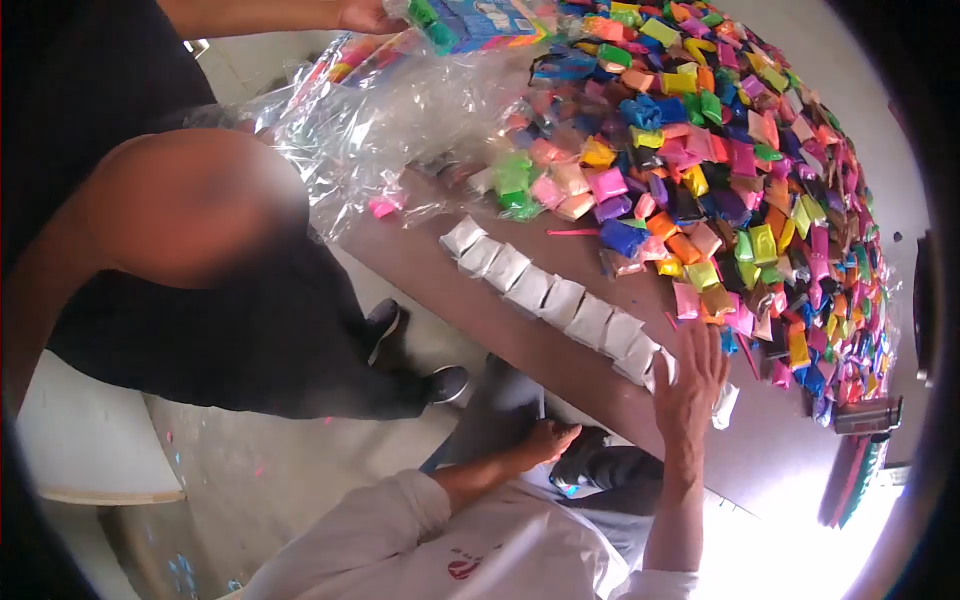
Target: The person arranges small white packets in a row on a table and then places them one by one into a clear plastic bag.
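A row of small white packets [545,290] runs diagonally along the near edge of the brown table [440,200]. Over the right end of that row lies my right hand [690,380], palm down with its fingers stretched out. White packets show on either side of it; what lies under the palm is hidden. My left hand [548,445] is low in front of my body, below the table edge. Its fingers are curled in, and I see nothing held in them.
A large heap of coloured packets [720,170] covers the far side of the table. Clear plastic bags [370,130] lie at the left. Another person's hand [370,15] is at a printed pack [485,22]. A dark metallic object [868,415] stands at the right edge.
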`<action>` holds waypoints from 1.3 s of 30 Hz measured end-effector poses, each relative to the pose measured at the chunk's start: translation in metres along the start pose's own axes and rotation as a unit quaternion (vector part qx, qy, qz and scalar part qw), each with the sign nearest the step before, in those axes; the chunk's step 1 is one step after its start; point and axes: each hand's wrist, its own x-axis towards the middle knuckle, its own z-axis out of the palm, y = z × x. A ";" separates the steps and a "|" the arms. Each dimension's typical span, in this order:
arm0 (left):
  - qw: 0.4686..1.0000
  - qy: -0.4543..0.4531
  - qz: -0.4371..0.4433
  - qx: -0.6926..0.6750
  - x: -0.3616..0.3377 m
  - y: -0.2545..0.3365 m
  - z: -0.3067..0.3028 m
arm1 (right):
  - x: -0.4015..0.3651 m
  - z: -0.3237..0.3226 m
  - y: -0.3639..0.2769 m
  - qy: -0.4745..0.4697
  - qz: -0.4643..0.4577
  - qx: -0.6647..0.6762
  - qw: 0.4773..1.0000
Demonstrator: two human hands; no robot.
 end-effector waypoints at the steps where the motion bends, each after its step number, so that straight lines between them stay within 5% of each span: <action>1: 0.879 -0.013 -0.316 -0.357 0.025 0.018 -0.032 | -0.010 -0.006 0.013 -0.001 0.037 -0.037 0.999; 2: 0.546 -0.029 -0.558 -0.625 0.041 0.026 -0.049 | -0.019 -0.010 0.024 0.003 0.043 -0.043 0.998; 6: 0.625 -0.074 -0.563 -0.535 0.038 0.022 -0.040 | -0.043 -0.011 0.054 -0.007 0.117 -0.080 0.990; 12: 0.579 -0.050 -0.598 -0.552 0.032 0.021 -0.032 | -0.047 0.005 0.055 -0.042 0.127 -0.054 0.990; 15: 0.671 -0.076 -0.575 -0.462 0.027 0.018 -0.031 | -0.044 0.003 0.051 -0.026 0.129 -0.029 0.991; 19: 0.553 -0.059 -0.606 -0.568 0.042 0.026 -0.050 | -0.032 -0.008 0.044 0.082 0.108 0.020 0.991; 21: 0.581 -0.053 -0.585 -0.563 0.034 0.021 -0.038 | -0.018 -0.013 0.036 0.095 0.097 0.109 0.985; 23: 0.603 -0.051 -0.565 -0.562 0.028 0.012 -0.027 | 0.004 -0.020 0.018 0.039 0.178 0.463 0.868; 25: 0.606 -0.088 -0.578 -0.540 0.020 0.010 -0.021 | 0.033 -0.023 -0.002 -0.126 0.311 0.677 0.655; 28: 0.583 -0.064 -0.588 -0.557 0.033 0.022 -0.046 | 0.058 0.002 -0.027 -0.180 0.224 0.847 0.447; 33: 0.596 -0.088 -0.588 -0.540 0.036 0.030 -0.070 | 0.087 0.003 -0.065 -0.198 0.197 0.896 0.345; 37: 0.606 -0.126 -0.572 -0.538 0.033 0.032 -0.077 | 0.078 0.004 -0.064 -0.103 0.181 0.904 0.373; 39: 0.617 -0.163 -0.555 -0.534 0.040 0.030 -0.083 | 0.067 -0.025 -0.050 -0.009 0.214 0.917 0.337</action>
